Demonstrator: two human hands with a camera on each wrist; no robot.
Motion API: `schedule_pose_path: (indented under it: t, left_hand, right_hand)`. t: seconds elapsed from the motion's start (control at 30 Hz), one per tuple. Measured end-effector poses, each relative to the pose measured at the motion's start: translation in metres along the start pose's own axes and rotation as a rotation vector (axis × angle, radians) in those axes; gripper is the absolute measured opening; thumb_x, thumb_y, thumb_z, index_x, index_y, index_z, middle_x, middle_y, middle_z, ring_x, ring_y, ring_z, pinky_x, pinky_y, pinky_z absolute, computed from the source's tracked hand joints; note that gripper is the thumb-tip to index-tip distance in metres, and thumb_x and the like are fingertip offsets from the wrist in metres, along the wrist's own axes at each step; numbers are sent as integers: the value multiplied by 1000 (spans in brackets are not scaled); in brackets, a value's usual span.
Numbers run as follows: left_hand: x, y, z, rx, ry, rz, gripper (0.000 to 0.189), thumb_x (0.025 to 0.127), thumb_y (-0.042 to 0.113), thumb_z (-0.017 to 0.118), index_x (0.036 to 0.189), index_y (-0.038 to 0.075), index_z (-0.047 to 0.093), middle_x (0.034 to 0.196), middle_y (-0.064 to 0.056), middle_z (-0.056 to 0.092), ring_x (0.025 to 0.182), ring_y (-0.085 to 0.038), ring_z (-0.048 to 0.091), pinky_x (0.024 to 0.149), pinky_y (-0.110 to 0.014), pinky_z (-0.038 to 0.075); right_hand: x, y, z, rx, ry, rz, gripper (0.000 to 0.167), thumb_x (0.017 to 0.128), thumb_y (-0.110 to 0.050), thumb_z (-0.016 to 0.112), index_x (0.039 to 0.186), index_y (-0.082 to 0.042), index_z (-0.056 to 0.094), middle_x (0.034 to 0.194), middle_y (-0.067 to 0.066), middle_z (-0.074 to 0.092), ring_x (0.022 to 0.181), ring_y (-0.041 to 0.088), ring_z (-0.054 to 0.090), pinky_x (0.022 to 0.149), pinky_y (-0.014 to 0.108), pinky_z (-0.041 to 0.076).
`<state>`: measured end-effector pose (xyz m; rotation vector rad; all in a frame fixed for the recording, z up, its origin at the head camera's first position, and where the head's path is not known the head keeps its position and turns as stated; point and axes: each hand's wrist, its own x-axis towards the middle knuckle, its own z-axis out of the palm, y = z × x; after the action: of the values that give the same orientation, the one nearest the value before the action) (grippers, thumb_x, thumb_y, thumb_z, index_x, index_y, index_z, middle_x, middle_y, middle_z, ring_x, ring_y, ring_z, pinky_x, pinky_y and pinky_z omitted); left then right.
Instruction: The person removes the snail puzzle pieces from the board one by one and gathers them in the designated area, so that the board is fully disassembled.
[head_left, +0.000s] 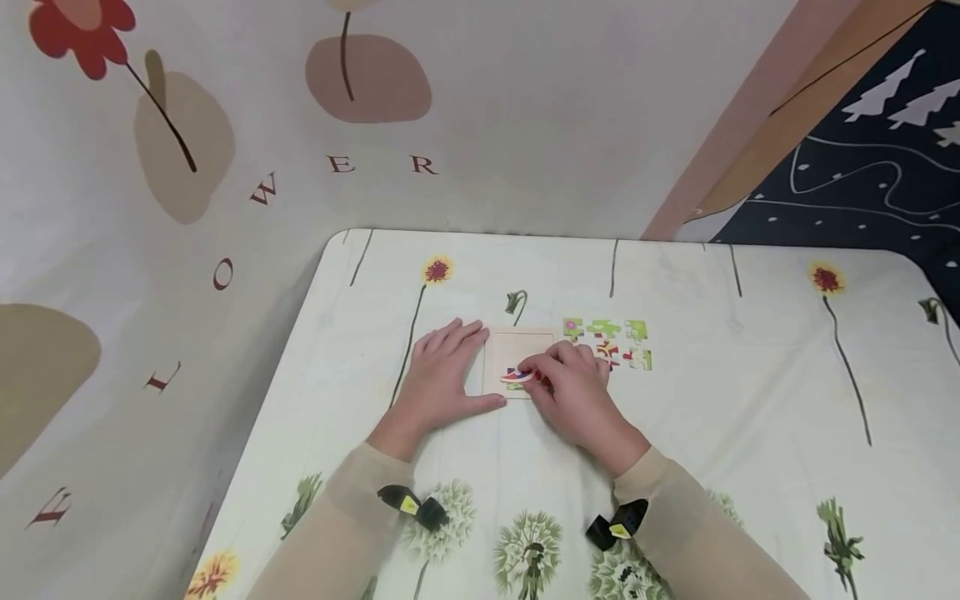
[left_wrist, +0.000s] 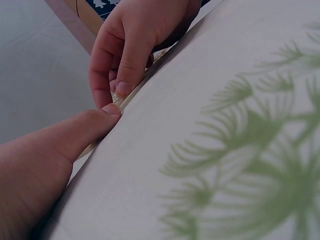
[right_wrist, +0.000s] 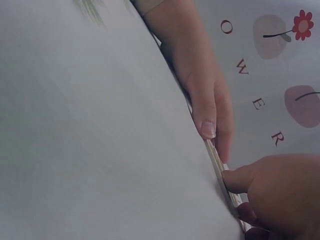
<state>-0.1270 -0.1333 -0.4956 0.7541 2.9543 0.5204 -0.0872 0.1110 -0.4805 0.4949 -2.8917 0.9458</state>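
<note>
A shallow wooden puzzle tray (head_left: 525,343) lies on the table between the two hands. My left hand (head_left: 446,375) rests at its left side, fingers fairly straight along the left edge and thumb stretched to the lower edge. Over the tray's lower part, my right hand (head_left: 577,396) pinches a red, white and blue puzzle piece (head_left: 516,377) between thumb and fingers. Some green shows beneath that piece. In the right wrist view the tray (right_wrist: 216,160) appears edge-on, so its inside is hidden there.
Several loose puzzle pieces (head_left: 637,330), mostly green with some red, lie right of the tray, partly behind the right hand. A white flowered cloth (head_left: 750,400) covers the table. Behind it hangs a printed curtain (head_left: 525,125).
</note>
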Motion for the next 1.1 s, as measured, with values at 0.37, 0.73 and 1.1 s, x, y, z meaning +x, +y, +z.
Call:
schedule_pose_path:
  t: [0.37, 0.73, 1.1]
  left_hand:
    - [0, -1, 1, 0, 9, 5, 108, 83, 81, 71, 165, 15, 44, 171, -2, 37, 160, -30, 24, 122, -57, 20]
    - [1, -1, -1, -16, 9, 10, 107, 82, 76, 75, 164, 15, 44, 170, -3, 38, 159, -31, 24, 122, -57, 20]
    - [1, -1, 1, 4, 9, 7, 108, 83, 79, 72, 165, 15, 43, 170, -3, 38, 159, -30, 24, 122, -57, 21]
  right_hand:
    - [-2, 1, 1, 8, 62, -80, 18, 96, -14, 81, 110, -24, 76, 113, -1, 67, 109, 30, 50, 96, 58, 29]
    - [-4, 11, 6, 68, 123, -254, 27, 89, -12, 86, 114, -20, 80, 110, -9, 78, 104, 20, 62, 97, 58, 33]
    - [-11, 22, 1, 128, 202, -293, 37, 84, -10, 90, 119, -16, 81, 108, -5, 78, 105, 23, 61, 98, 57, 33]
